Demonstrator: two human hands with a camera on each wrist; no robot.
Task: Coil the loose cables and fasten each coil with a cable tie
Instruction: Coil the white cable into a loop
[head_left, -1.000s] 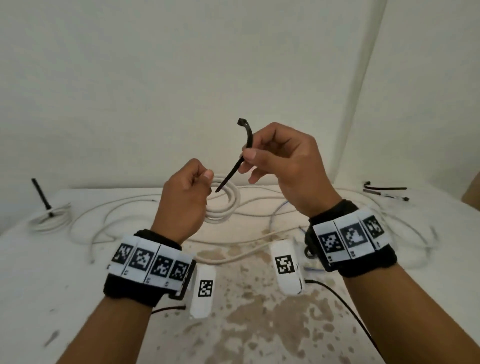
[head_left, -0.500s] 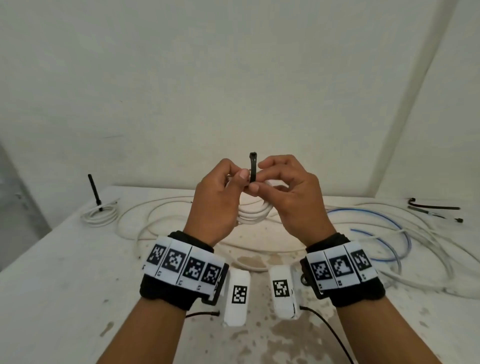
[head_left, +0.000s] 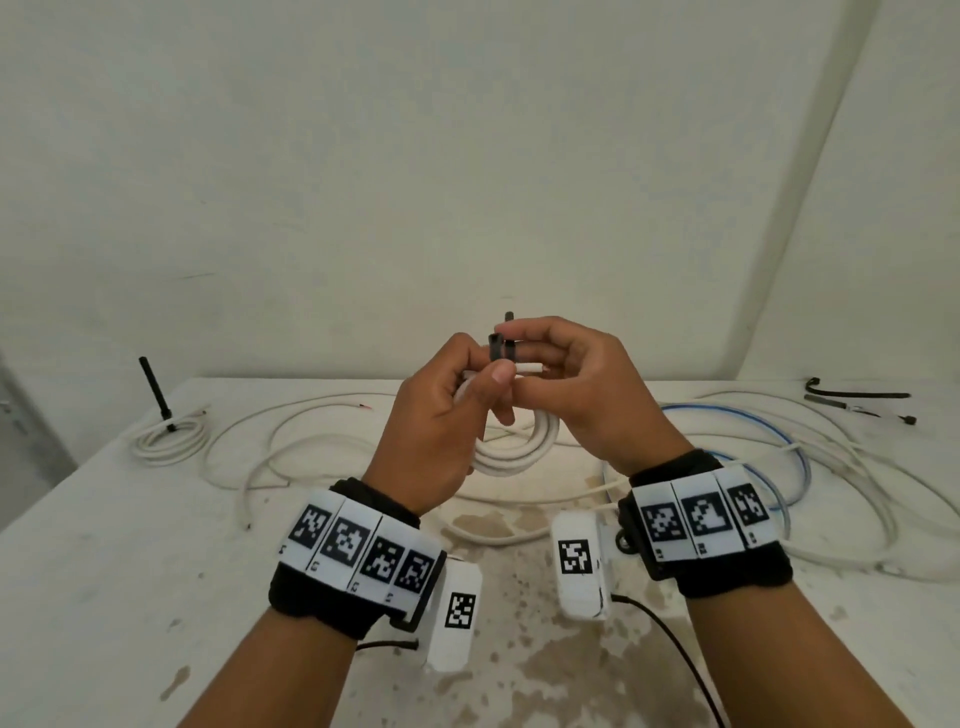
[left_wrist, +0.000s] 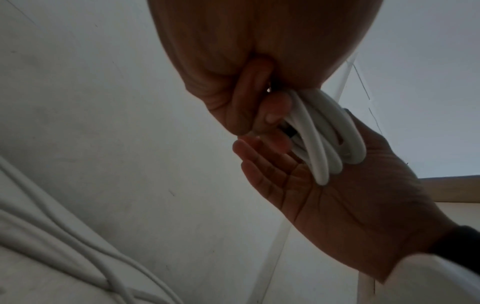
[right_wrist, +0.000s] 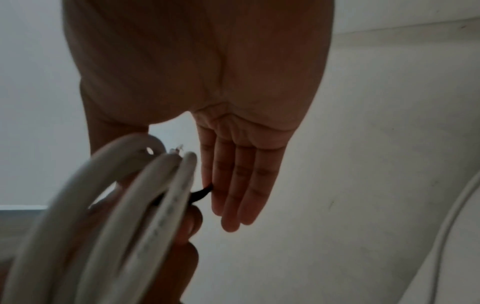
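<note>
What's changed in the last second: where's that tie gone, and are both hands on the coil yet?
The right hand brought the black cable tie over to the left hand, and the tie now sits bent over the white coil, pinched between both hands. The left hand held the coil throughout. The tied coil and spare ties lie unmoved.

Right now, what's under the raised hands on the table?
Below the left hand and right hand, which hold a white cable coil and a black cable tie, loose white cables run across the stained table. The wrists cover parts of them.
</note>
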